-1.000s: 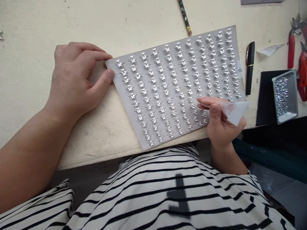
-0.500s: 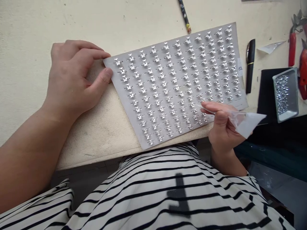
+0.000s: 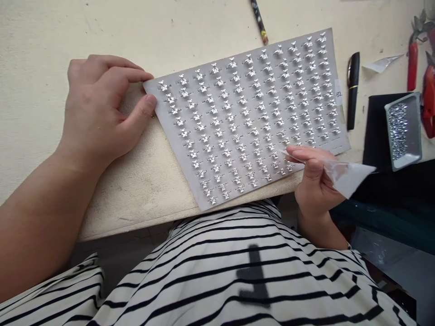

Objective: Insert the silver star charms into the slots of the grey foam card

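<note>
A grey board (image 3: 166, 115) lies tilted on the table, with rows of small silver rings (image 3: 248, 122) stuck upright in its slits. My left hand (image 3: 98, 108) pinches the board's far left corner between thumb and fingers. My right hand (image 3: 314, 179) is closed around a white translucent cone bag (image 3: 355, 176). The bag's narrow tip points left over the rings at the near right part of the board. Its wide folded end sticks out behind my fingers. A handwritten label (image 3: 339, 94) sits on the board's right edge.
On the right are a black pen (image 3: 353, 90), a white plastic scrap (image 3: 382, 64), red-handled pliers (image 3: 412, 59) and a grey tray (image 3: 409, 154) of tiny shiny stones on a black pad (image 3: 375, 127). A dark patterned stick (image 3: 259, 21) lies beyond the board.
The whole view has shifted slightly, so the board and tray appear a little further left and up. Both hands keep their hold, and the bag's tip stays over nearly the same rings.
</note>
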`<state>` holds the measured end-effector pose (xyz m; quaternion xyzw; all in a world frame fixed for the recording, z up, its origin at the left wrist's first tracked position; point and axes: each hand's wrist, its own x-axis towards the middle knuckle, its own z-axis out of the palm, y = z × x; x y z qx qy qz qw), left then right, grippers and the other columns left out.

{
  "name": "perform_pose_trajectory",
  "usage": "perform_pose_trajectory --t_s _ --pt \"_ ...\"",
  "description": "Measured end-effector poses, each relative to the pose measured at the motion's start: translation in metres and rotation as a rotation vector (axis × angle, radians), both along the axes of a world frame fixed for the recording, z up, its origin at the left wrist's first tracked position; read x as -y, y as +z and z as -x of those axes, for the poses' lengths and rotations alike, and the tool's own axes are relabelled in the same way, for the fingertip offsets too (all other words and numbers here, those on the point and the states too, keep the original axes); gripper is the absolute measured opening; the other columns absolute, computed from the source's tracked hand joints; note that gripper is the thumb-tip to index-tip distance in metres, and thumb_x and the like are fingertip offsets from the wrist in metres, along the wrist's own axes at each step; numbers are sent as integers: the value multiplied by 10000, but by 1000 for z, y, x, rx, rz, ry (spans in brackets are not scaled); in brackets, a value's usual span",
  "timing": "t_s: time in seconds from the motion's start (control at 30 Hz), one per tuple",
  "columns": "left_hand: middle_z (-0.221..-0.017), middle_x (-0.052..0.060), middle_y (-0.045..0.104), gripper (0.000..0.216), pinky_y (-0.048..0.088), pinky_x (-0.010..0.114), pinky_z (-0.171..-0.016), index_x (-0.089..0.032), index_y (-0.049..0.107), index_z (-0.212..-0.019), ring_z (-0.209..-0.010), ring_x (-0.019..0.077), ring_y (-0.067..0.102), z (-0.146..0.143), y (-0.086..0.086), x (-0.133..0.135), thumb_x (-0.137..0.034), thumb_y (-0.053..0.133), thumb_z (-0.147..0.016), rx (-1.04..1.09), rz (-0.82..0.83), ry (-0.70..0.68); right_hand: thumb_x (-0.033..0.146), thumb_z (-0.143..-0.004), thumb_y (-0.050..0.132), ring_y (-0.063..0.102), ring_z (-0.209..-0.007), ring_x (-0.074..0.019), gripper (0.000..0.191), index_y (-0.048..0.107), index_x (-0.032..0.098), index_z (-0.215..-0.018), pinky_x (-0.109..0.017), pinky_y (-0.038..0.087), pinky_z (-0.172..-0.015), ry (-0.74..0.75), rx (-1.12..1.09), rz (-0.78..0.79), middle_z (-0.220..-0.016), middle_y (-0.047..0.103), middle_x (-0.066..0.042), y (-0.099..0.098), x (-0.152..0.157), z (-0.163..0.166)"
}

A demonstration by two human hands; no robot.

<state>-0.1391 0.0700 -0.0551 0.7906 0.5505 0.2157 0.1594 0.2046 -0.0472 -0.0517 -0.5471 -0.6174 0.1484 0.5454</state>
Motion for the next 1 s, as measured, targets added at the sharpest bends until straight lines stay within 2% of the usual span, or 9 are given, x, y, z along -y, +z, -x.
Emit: perform_pose_trajectory --t_s 0.2,0.4,0.57,0.83,1.0 --pt "-1397 53 634 436 316 576 -1216 -227 664 -1323 -1360 302 533 2 -1 0 -403 597 -930 -10 -7 -1 268 -1020 578 786 -857 -166 204 782 273 -1034 -314 673 -646 -26 32 -23 -852 785 27 -3 7 -5" --pt "-1414 63 618 475 304 574 -1225 -196 659 -1339 -1375 310 515 2 0 0 -398 602 -913 -19 15 -1 265 -1016 589 782 -854 -159 194 781 254 -993 -322 657 -689 -18 22 -7 -839 786 29 -6 12 -4" --pt "-1406 65 627 479 299 542 -1234 -200 662 -1346 -1380 299 516 1 0 1 -401 580 -920 -1 6 11 257 -1001 614 786 -846 -183 165 777 247 -980 -342 660 -661 -28 0 37 -855 789 9 -6 13 -2" --pt "-1425 41 617 492 272 527 -1256 -250 661 -1353 -1399 299 501 -2 0 3 -518 511 -968 10 18 38 301 -1023 570 783 -826 -173 212 781 302 -1044 -356 662 -686 -28 44 -48 -861 793 25 -2 19 -9" --pt "-1416 55 625 504 289 544 -1246 -251 672 -1348 -1390 317 512 -3 0 3 -526 524 -952 11 10 37 288 -1021 573 779 -799 -175 216 787 264 -1007 -355 649 -663 -52 41 -78 -829 789 15 -6 19 -8"
